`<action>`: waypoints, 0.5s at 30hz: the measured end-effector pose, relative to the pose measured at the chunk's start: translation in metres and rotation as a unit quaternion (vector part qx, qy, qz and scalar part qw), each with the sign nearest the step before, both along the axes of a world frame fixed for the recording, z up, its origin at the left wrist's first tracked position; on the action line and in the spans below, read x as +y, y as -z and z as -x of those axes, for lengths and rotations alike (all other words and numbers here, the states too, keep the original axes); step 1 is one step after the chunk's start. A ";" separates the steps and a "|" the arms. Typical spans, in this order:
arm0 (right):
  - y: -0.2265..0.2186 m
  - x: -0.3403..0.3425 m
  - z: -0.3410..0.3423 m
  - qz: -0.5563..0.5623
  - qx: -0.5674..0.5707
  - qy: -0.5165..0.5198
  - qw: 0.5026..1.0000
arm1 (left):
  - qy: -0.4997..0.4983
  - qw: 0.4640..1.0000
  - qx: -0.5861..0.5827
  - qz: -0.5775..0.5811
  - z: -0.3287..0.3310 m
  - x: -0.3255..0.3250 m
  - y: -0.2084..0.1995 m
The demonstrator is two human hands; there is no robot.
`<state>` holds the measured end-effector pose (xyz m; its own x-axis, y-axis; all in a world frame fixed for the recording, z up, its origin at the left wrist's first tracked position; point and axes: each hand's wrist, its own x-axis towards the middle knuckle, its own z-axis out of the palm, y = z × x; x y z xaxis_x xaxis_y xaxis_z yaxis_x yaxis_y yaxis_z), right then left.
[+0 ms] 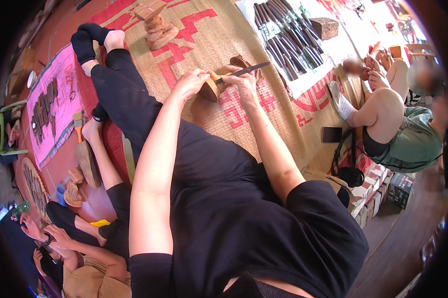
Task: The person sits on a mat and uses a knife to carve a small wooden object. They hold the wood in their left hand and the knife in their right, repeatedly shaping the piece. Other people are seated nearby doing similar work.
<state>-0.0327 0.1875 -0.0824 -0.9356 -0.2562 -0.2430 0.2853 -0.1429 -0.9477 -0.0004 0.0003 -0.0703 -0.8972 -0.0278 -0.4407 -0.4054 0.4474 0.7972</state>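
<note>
My left hand (190, 83) is closed on a piece of carved wood (210, 92), light brown on top with a darker rounded side. In my right hand (242, 85) is a slim, dark carving tool (253, 68), gripped near its lower end. That end reaches the wood between my two hands, and the other end points up to the right. Whether its working end is a chisel edge or a file is too small to tell. Just behind my right hand, a reddish-brown carved piece (240, 61) lies on the woven mat (276, 130).
Rows of dark-handled tools (288, 37) lie on a white cloth, beside a wooden block (324, 28). A stacked wood carving (159, 32) stands ahead. More tools (46, 107) lie on a pink cloth at left, near a brush (78, 121). People sit on both sides.
</note>
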 end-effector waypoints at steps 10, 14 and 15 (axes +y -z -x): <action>-0.009 -0.003 -0.004 0.017 -0.007 -0.012 1.000 | -0.006 1.000 0.000 -0.013 0.002 -0.001 0.011; 0.002 -0.001 -0.001 0.018 0.003 0.009 1.000 | 0.005 0.999 -0.016 0.033 0.001 0.006 -0.008; 0.004 -0.001 0.000 0.035 0.003 0.010 0.999 | 0.013 0.999 -0.013 0.048 0.003 0.007 -0.015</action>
<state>-0.0324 0.1868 -0.0867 -0.9418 -0.2538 -0.2204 0.2769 -0.2142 -0.9367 -0.0034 0.0070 -0.0557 -0.8863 -0.0485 -0.4606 -0.4132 0.5321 0.7390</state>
